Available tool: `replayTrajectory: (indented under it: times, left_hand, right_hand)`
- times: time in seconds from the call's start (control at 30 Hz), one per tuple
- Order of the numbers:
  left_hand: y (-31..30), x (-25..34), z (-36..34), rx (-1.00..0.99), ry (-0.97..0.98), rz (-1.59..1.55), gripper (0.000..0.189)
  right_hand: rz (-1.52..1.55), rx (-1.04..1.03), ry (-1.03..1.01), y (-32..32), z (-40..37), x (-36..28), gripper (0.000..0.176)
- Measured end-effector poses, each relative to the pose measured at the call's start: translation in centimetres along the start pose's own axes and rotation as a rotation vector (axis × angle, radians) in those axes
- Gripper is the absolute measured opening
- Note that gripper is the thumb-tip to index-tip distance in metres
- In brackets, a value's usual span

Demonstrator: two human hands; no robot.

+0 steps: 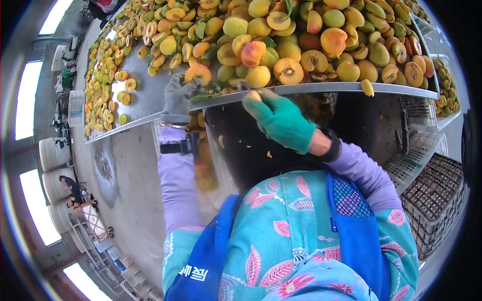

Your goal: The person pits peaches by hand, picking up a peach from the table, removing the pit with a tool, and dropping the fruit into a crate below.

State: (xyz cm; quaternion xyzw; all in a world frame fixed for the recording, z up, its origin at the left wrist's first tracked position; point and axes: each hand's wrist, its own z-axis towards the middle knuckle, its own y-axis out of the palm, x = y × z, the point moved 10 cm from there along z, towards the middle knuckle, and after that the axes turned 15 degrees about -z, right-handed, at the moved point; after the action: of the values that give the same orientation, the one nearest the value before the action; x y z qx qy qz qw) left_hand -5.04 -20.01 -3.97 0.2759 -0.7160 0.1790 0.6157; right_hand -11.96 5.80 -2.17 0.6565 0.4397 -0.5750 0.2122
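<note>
My left hand (178, 96), in a grey glove, is at the metal table's front edge, its fingers closed round a yellow-orange peach half (198, 74). To its right, my right hand (281, 118), in a green glove, is closed on a small knife, whose dark blade tip (243, 87) points toward the left hand. The knife's pale handle (254, 95) shows between the fingers. Whole and halved peaches (288, 70) are heaped on the metal table (138, 67) just beyond both hands.
A dark crate (433, 193) and a light perforated crate (409, 160) stand at the right. Another crate holds fruit (444, 88) at the far right. White tubs (53, 153) and people (72, 186) are far left. Fruit bits lie below the table edge.
</note>
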Motion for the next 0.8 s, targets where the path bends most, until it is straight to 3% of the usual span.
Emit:
replayTrajectory:
  times: [0.1,0.2,0.3,0.33,0.43,0.5,0.6,0.67,0.8]
  left_hand:
    - [5.4,2.4,-3.6,-0.184,0.244,0.279,0.044]
    - [12.2,3.0,-6.2,-0.299,0.057,-0.439,0.051]
    - [14.0,2.3,-6.4,-0.431,-0.004,-0.552,0.055]
    - [14.9,1.4,-6.6,-0.427,-0.159,-0.834,0.050]
    - [13.8,1.7,-5.7,-0.253,0.139,-0.431,0.043]
    - [13.4,3.9,-6.5,-0.109,0.516,0.204,0.037]
    - [13.0,3.1,-6.1,-0.085,0.430,0.022,0.034]
    - [13.4,1.5,-5.8,-0.068,0.216,-0.387,0.032]
    - [13.7,2.3,-6.3,-0.008,0.317,-0.333,0.032]
  right_hand:
    - [-0.274,0.126,-0.204,-0.3,0.8,-3.1,0.040]
    - [-0.434,0.285,-0.303,-1.1,1.1,-3.7,0.031]
    - [-0.517,0.346,-0.285,-2.0,0.8,-3.6,0.028]
    - [-0.536,0.343,-0.266,-2.4,0.7,-3.6,0.028]
    - [-0.549,0.317,-0.257,-2.9,-0.2,-3.9,0.038]
    - [-0.608,0.269,-0.275,-2.3,-0.6,-4.0,0.039]
    - [-0.605,0.224,-0.240,-2.0,-0.6,-3.6,0.040]
    - [-0.561,0.233,-0.207,-1.9,-0.4,-3.2,0.037]
    - [-0.485,0.226,-0.192,-0.9,-0.1,-2.0,0.037]
